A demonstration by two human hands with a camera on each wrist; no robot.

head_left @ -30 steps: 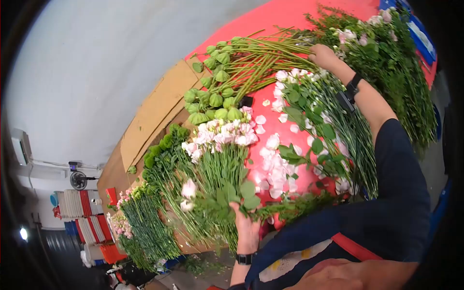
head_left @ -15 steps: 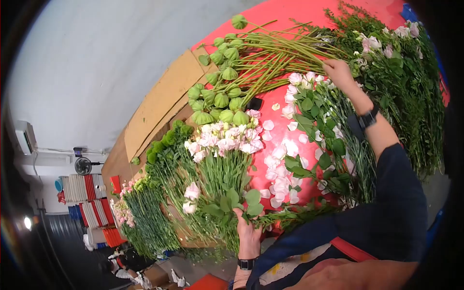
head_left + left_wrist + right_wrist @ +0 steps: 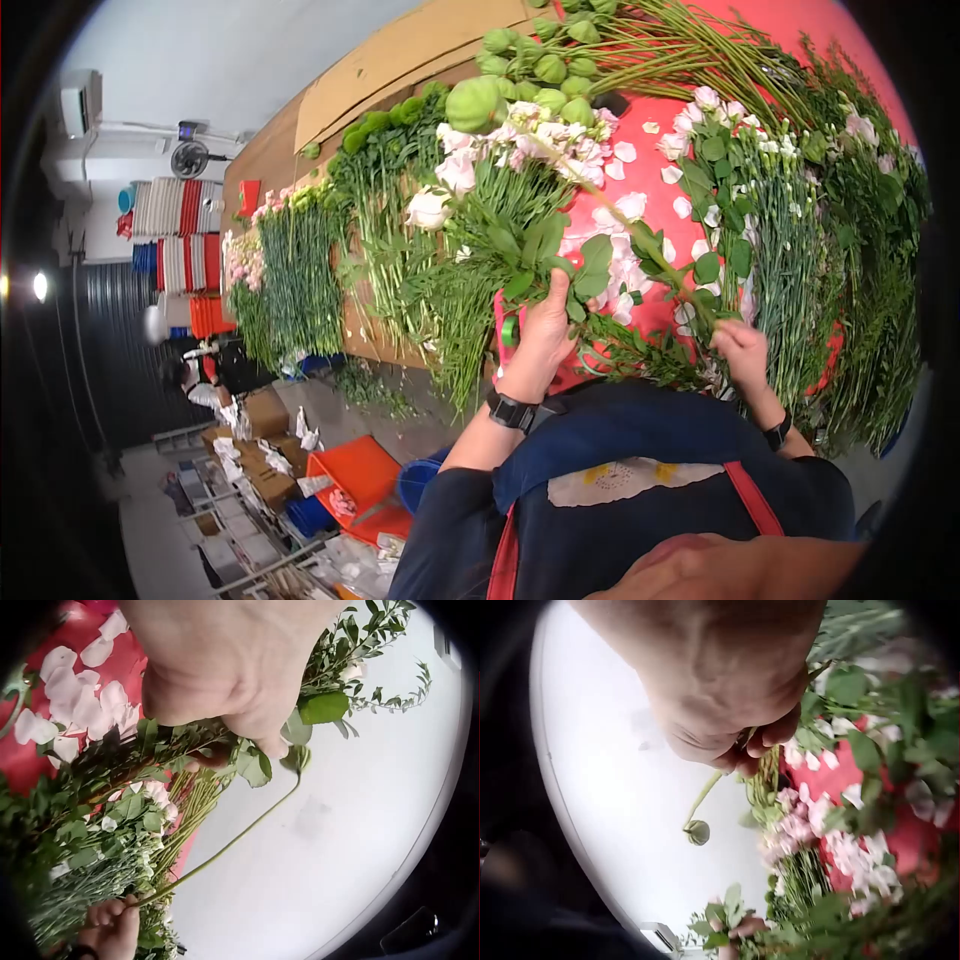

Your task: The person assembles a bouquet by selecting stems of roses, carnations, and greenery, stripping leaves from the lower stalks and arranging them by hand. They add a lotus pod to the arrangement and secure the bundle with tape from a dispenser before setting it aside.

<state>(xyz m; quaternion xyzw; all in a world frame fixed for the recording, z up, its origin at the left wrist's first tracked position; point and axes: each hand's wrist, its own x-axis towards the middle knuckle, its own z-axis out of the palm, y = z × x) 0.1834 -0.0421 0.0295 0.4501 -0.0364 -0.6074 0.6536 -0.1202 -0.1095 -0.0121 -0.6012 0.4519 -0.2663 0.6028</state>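
My left hand (image 3: 545, 335) grips a bunch of leafy green stems (image 3: 120, 761), its thumb along the leaves. A white rose (image 3: 428, 210) shows at the bunch's flower end. My right hand (image 3: 740, 355) pinches the lower stem of one green lotus pod (image 3: 476, 105). That stem slants across the front of the table, its pod beyond the left hand's bunch. In the right wrist view, the pod (image 3: 697, 832) hangs out past the curled fingers (image 3: 780, 731). More lotus pods (image 3: 550, 68) lie heaped at the back, stems pointing right.
Pale pink flowers (image 3: 560, 140) lie in a row before the pods. Loose petals (image 3: 625, 265) are scattered over the red table cover (image 3: 655, 120). Bundles of greenery (image 3: 850, 260) fill the right side. More bundled stems (image 3: 300, 265) lie left. An orange bin (image 3: 360, 485) stands on the floor.
My right hand has drawn one lotus pod off the heap and brought it toward my body. The left hand still holds its leafy bunch. The head view has turned toward the left.
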